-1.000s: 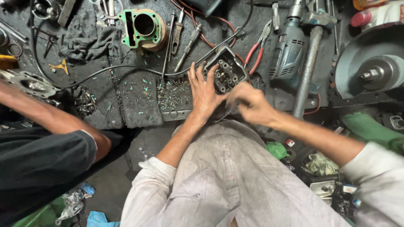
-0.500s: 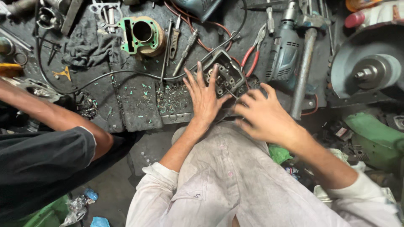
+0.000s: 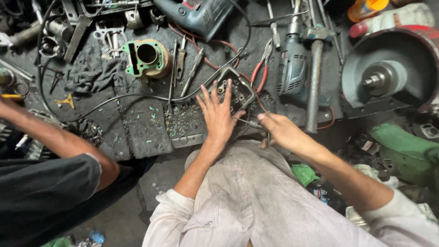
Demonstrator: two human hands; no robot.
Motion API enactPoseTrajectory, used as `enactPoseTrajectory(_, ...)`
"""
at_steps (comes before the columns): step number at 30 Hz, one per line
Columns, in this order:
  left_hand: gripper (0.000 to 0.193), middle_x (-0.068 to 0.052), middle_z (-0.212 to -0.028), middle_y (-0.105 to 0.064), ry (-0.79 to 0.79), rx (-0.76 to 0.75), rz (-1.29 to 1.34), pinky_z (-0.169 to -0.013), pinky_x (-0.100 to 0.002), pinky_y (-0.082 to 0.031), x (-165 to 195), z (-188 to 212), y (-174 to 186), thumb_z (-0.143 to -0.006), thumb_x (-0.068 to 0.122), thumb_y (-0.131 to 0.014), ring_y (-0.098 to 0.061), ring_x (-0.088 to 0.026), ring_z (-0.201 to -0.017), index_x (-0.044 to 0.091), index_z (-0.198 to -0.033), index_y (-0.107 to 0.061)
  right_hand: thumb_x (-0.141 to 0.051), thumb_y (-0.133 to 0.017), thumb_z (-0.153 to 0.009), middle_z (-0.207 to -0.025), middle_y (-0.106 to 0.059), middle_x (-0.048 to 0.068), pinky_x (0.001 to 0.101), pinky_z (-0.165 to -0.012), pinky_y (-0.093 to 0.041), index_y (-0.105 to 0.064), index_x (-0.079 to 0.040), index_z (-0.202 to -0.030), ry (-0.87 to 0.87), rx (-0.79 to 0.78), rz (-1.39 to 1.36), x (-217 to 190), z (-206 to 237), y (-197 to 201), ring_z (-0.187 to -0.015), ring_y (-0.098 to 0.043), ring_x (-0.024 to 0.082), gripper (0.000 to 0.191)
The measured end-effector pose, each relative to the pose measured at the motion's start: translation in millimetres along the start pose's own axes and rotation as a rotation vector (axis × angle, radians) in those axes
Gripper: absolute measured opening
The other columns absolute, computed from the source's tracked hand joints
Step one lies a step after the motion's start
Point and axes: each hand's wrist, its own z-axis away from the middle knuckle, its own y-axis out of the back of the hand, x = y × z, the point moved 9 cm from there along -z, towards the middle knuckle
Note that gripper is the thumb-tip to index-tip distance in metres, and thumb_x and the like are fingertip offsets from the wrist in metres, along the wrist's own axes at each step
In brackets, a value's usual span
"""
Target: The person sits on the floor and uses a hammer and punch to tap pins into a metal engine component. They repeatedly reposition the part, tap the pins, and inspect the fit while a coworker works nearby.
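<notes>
Both hands worked at bench edge, head view: my left hand (image 3: pixel 219 114) lay flat, fingers spread, pressing dark engine head (image 3: pixel 235 91); my right hand (image 3: pixel 281 130) clenched thin metal tool (image 3: pixel 249 122), tip against it. Red-handled pliers (image 3: pixel 260 71) just beside

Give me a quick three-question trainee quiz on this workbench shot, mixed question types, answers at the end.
1. True or false: the left hand lies flat, fingers spread, on the dark engine part.
2. The right hand holds: A) a thin metal tool, B) the red-handled pliers, C) the hammer.
3. Fill in: the green cylinder block sits to the ____ of the engine part in the picture.

Key: 1 true. 2 A; the thin metal tool points toward the engine part, while the red-handled pliers and hammer lie untouched. 3 left.
</notes>
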Motion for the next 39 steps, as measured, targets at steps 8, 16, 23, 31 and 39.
enactPoseTrajectory(8,0.117,-0.021,-0.159,-0.028,-0.003,0.014,0.0,-0.118,-0.074,-0.014,3,-3,1,-0.064,0.046,-0.092,-0.017,-0.054,-0.149,0.022,-0.159,-0.029,-0.032,-0.05,-0.105,-0.091,-0.069,0.004,0.0295,-0.069,-0.056,-0.057,-0.002,-0.103,0.32,0.396,-0.296,19,11,81,-0.08,-0.069,0.015,0.031)
enactPoseTrajectory(16,0.117,-0.022,-0.156,-0.032,0.001,0.015,-0.051,-0.117,-0.074,-0.017,6,-1,0,-0.062,0.047,-0.093,-0.022,-0.053,-0.147,0.024,-0.159,-0.031,-0.016,-0.072,-0.091,-0.102,-0.06,0.02,0.0472,-0.086,-0.048,-0.068,0.0,-0.099,0.796,0.681,0.505,-59,-92,77,-0.1,-0.059,0.039,0.018)
enactPoseTrajectory(23,0.122,-0.021,-0.155,-0.035,0.001,0.054,-0.079,-0.117,-0.073,-0.019,8,-2,4,-0.057,0.049,-0.094,-0.024,-0.052,-0.147,0.026,-0.158,-0.031,-0.01,-0.07,-0.094,-0.125,-0.062,0.022,0.0473,-0.102,-0.044,-0.067,-0.001,-0.116,0.885,1.039,0.502,-57,-66,61,-0.118,-0.056,0.039,0.024)
enactPoseTrajectory(31,0.121,-0.038,-0.156,-0.016,0.079,-0.078,-0.25,-0.111,-0.08,-0.011,17,-13,-1,-0.056,0.056,-0.093,-0.011,-0.063,-0.145,0.013,-0.152,-0.033,-0.022,-0.064,-0.1,-0.115,-0.072,0.013,0.0336,-0.089,-0.055,-0.06,-0.002,-0.127,0.525,0.562,-0.15,41,-104,18,-0.101,-0.07,0.02,0.033)
enactPoseTrajectory(39,0.131,-0.036,-0.151,-0.036,0.103,-0.162,-0.373,-0.114,-0.075,-0.018,30,-28,0,-0.054,0.056,-0.093,-0.026,-0.056,-0.143,0.012,-0.158,-0.028,-0.038,-0.053,-0.1,-0.138,-0.061,0.008,0.0358,-0.091,-0.05,-0.051,-0.009,-0.144,0.344,0.228,-0.503,83,-127,-12,-0.122,-0.059,0.02,0.053)
